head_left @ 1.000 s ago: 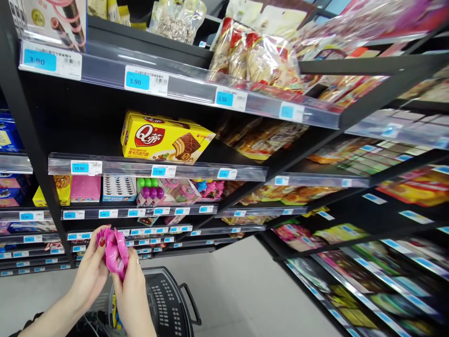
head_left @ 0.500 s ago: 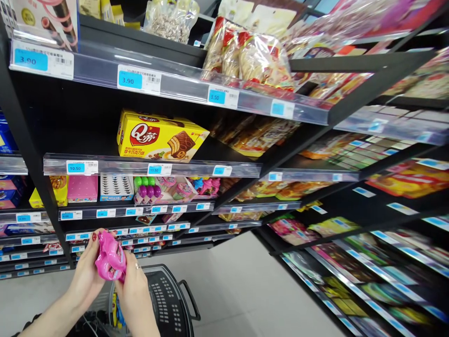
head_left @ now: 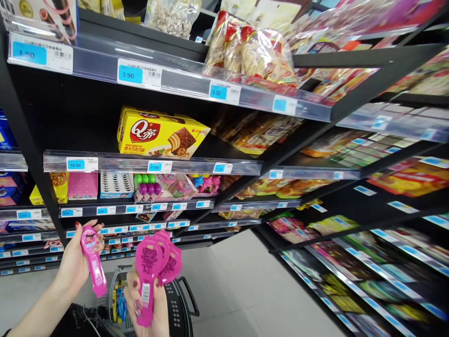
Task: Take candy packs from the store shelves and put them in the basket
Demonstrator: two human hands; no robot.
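My left hand (head_left: pixel 70 267) holds one pink paddle-shaped candy pack (head_left: pixel 94 267) with a small figure printed on its round end; the narrow end points down. In my right hand (head_left: pixel 159 309) are several more pink paddle-shaped packs (head_left: pixel 150 262), fanned out with their backs showing dark print and a white barcode label on the front one. Below the hands is a dark shopping basket (head_left: pixel 175 306), partly covered by my right hand, with yellow and blue packs (head_left: pixel 119 302) inside.
Ahead stands a dark shelf unit with a clear price rail (head_left: pixel 189 167). A yellow cake box (head_left: pixel 164 133) sits on the middle shelf, and green and purple toy-like sweets (head_left: pixel 147 187) are lower. Another shelf row (head_left: pixel 351 267) runs along the right beside grey floor (head_left: pixel 238 285).
The bunch of pink packs held between both hands has been split. One is now in my left hand, moved left; the others have moved right and are fanned in my right hand.
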